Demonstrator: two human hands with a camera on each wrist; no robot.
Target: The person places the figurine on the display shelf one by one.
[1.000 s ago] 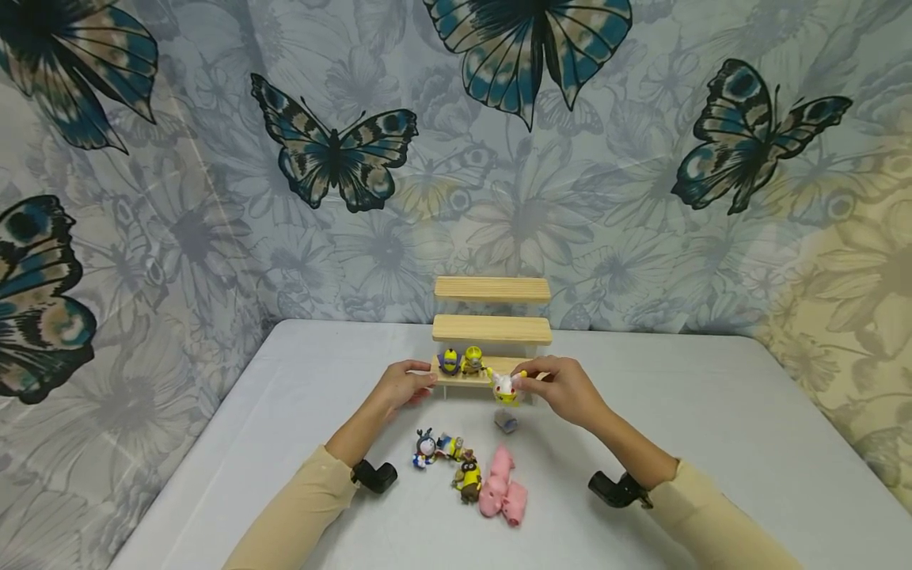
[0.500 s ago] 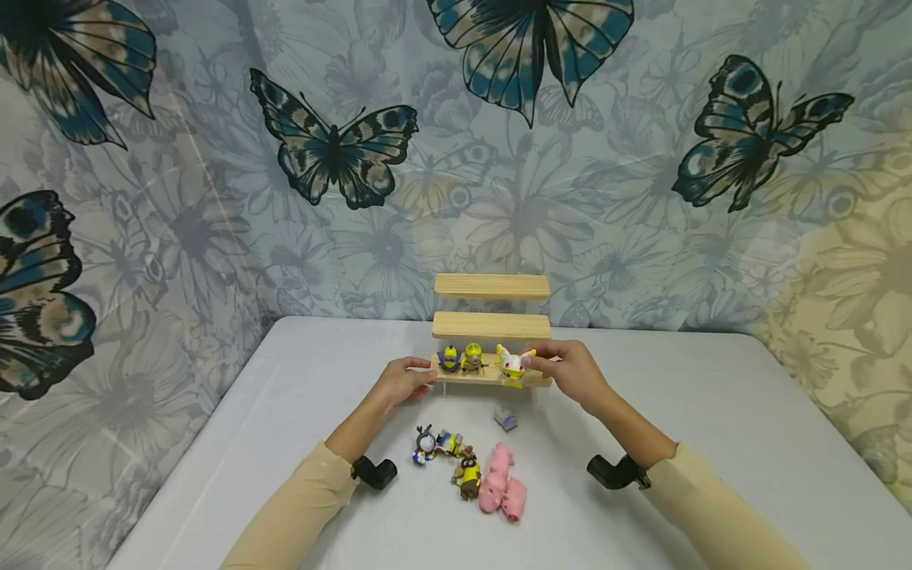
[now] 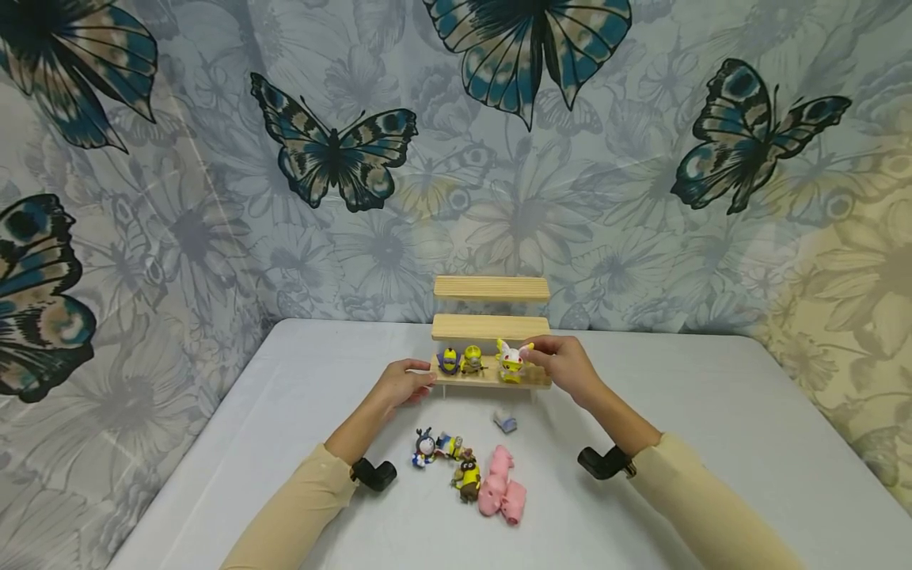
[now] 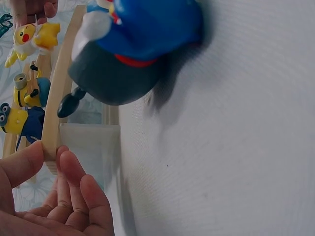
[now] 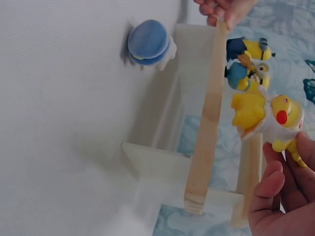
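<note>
The right hand (image 3: 566,366) pinches the little yellow and white toy figure with long ears (image 3: 510,361) by one ear, and the toy's feet sit on the lowest step of the small three-step wooden shelf (image 3: 492,328). The left hand (image 3: 403,383) holds the left end of that lowest step, thumb on top and fingers curled under it, so the shelf does not slide. The toy stands just to the right of the two small yellow toys in blue overalls (image 3: 459,360), which stand side by side on the same step. To do this well, I think the right hand should make sure the toy stands flat and straight on the step, well in from its front edge, and then let go slowly. It should not bump the two yellow toys next to it, because they look light and could tip over. The left hand should keep the shelf steady until the toy stands alone. On the white table (image 3: 712,412) in front of the shelf lie a small blue and white toy (image 3: 505,419), a blue round toy (image 3: 424,448), another yellow toy (image 3: 469,480) and two pink pig toys (image 3: 503,492).
</note>
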